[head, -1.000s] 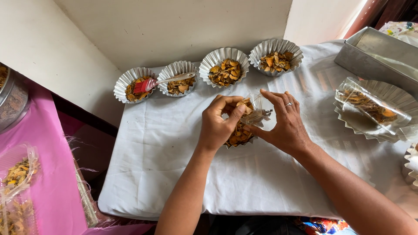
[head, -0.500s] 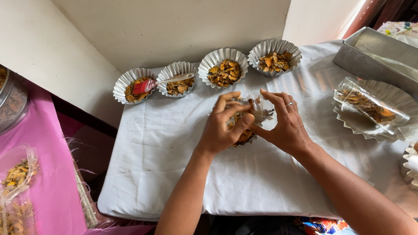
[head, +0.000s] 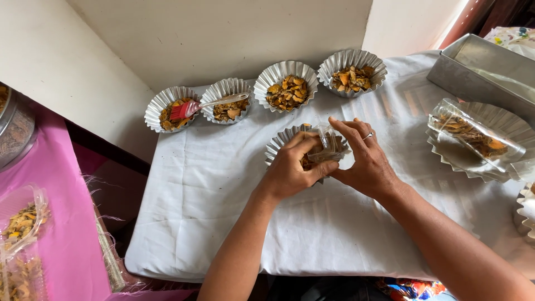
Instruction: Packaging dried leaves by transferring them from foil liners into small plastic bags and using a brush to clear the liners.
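Observation:
My left hand (head: 292, 169) and my right hand (head: 363, 159) both grip a small clear plastic bag (head: 329, 146) with yellow-brown pieces in it. They hold it over a fluted foil cup (head: 280, 142) in the middle of the white-clothed table (head: 206, 200). The cup is mostly hidden under my hands. A ring is on my right hand.
Several fluted foil cups of yellow-brown pieces (head: 287, 83) line the far edge; the leftmost holds a red brush (head: 189, 108). A foil stack with a filled clear bag (head: 473, 134) and a metal tray (head: 490, 69) sit right. Bagged pieces (head: 22, 223) lie on pink cloth left.
My hands have shifted a little on the bag over the middle cup, closing in around it. The other cups have stayed in place.

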